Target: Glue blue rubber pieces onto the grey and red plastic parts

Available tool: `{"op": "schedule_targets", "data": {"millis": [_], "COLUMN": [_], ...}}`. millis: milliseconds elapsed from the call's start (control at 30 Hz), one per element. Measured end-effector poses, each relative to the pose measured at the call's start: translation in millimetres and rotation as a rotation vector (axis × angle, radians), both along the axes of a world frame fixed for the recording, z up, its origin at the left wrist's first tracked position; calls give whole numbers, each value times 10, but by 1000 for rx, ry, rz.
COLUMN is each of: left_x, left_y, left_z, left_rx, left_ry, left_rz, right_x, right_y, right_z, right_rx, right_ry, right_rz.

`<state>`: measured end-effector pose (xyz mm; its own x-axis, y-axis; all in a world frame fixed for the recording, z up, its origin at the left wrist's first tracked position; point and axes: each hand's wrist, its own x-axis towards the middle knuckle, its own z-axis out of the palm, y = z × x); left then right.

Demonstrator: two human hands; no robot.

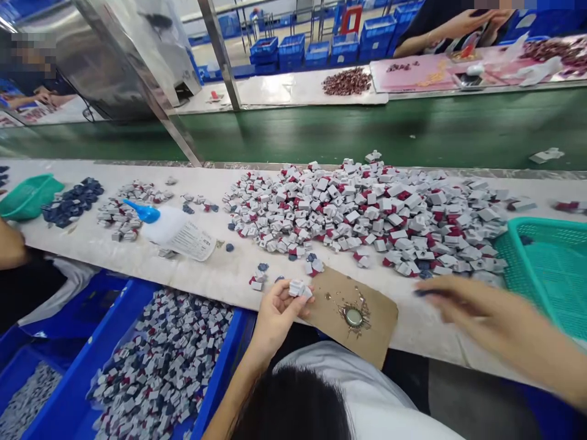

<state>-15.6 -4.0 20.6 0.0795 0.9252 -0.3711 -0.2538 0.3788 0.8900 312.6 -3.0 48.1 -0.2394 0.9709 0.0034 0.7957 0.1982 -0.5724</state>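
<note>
Looking pale-grey and blocky, one part (299, 289) is sitting pinched in left hand (275, 315); blurred right hand (481, 308) is gripping dark piece (422, 293).

Between the left hand (280, 310) and the blurred right hand (486, 310), a low passage crosses the flat brown cardboard sheet (328, 296), interrupted by a round, metallic-rimmed disc (353, 317), then a bare strip of off-white tabletop (411, 324). Beyond both hands, a broad heap of grey and dark-red plastic pieces (348, 214) bars passage. Right of the right hand's fingers stands a green plastic mesh basket (527, 278); left of the left hand lies a white, blue-nozzled plastic bottle (178, 235).
</note>
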Motion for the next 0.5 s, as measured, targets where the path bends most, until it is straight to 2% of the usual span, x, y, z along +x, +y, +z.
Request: {"op": "schedule_targets", "data": {"millis": [67, 100, 167, 300, 500], "left_x": [72, 106, 164, 226, 242], "left_y": [-66, -87, -116, -140, -140], "left_z": [-48, -67, -100, -170, -207], "left_rx": [-35, -43, -52, -59, -53], "left_ry": [-24, -31, -35, 12, 39], "left_rz": [-30, -49, -97, -156, -167], "right_x": [-557, -741, -926, -899, -882], "right_y": [-110, -147, -185, -173, -164], "right_z": [-91, -166, -320, -469, -439], "right_rx": [-39, -41, -27, 4, 42], "right_ry": [0, -18, -52, -95, -132], "right_rz": [227, 286, 319, 322, 334]}}
